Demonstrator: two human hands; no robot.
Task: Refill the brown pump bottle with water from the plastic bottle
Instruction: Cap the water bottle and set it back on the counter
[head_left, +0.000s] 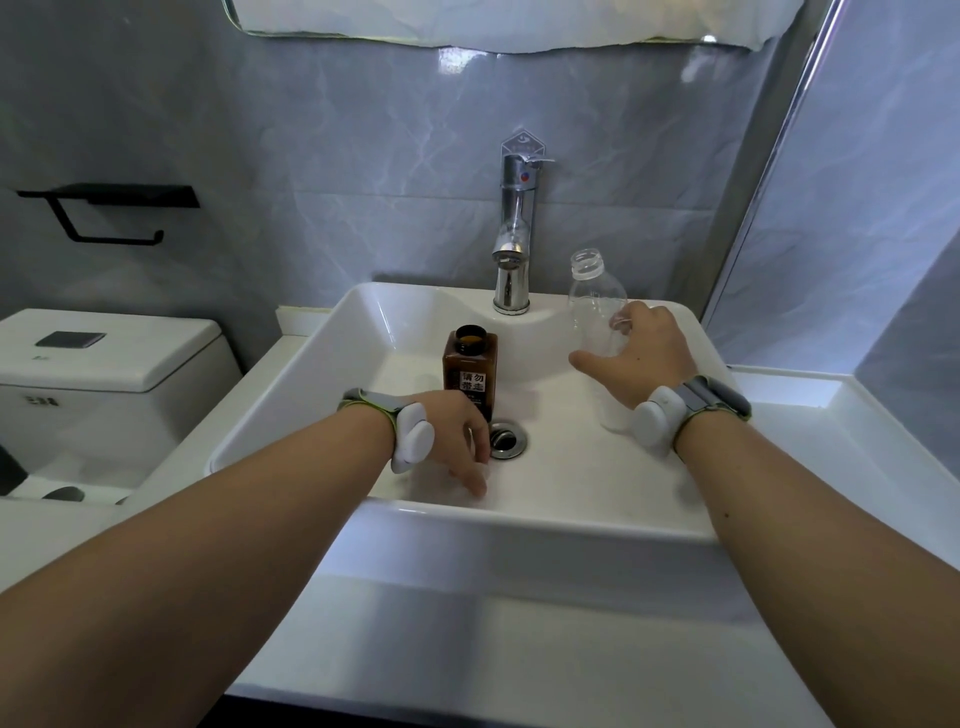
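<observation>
Your brown pump bottle (470, 371) stands upright in the white sink (519, 519), just behind the drain (506, 440). Its pump is off and its mouth is open, with amber showing inside the neck. Its label (471, 382) reads 请勿带走. Your left hand (449, 428) sits at its base, fingers pointing down; you cannot tell whether they grip it. Your right hand (644, 353) wraps the clear, uncapped plastic bottle (592, 296), upright beside the faucet (514, 244); no water level is discernible in it.
</observation>
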